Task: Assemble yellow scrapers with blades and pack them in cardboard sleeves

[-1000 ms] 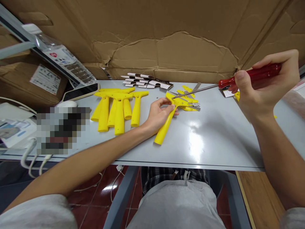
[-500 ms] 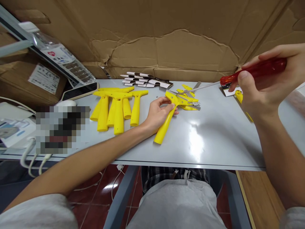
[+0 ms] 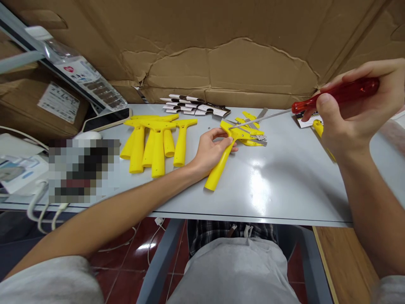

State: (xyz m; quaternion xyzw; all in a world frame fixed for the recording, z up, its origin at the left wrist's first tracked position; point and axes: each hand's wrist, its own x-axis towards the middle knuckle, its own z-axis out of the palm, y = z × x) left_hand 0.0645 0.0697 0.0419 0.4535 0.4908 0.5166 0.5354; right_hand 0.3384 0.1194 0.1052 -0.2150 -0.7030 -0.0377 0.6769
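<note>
My left hand (image 3: 215, 150) is closed on a yellow scraper handle (image 3: 218, 169), a T-shaped piece with small screws in its head. My right hand (image 3: 357, 105) grips the red handle of a screwdriver (image 3: 344, 93). The screwdriver's long metal shaft slants down to the left, and its tip meets the head of the held piece near a screw. Just behind that head lie yellow parts (image 3: 251, 116) with metal blades, partly hidden. Several more yellow handles (image 3: 157, 152) rest in a group left of my left hand.
Folded black-and-white cards (image 3: 190, 105) lie at the back against the cardboard (image 3: 262, 67). A phone (image 3: 106, 120) and a clear bottle (image 3: 72, 69) are on the left, with white cables (image 3: 39, 207) over the table edge. Another yellow piece (image 3: 318, 126) lies beyond my right hand.
The screwdriver tip has shifted slightly left and down across the head of the yellow handle. Both hands hold nearly the same positions.
</note>
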